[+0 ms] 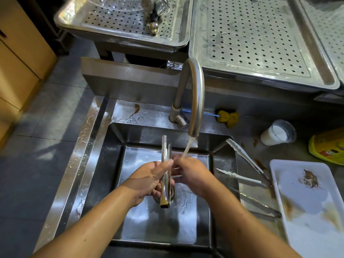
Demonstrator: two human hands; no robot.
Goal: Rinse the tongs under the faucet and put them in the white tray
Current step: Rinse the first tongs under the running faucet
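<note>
I see L hand (149,178) clamped on tongs (166,174); R hand (192,175) fingers curled, grip unclear. Faucet (194,94) at 12 o'clock, white tray (305,205) at 3.

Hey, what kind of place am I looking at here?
Probably the dishwashing corner of a commercial or cafe kitchen. A deep stainless steel sink sits under a running curved steel faucet, large perforated steel draining trays stand behind it, and the left hand holds serrated metal tongs there.
</note>
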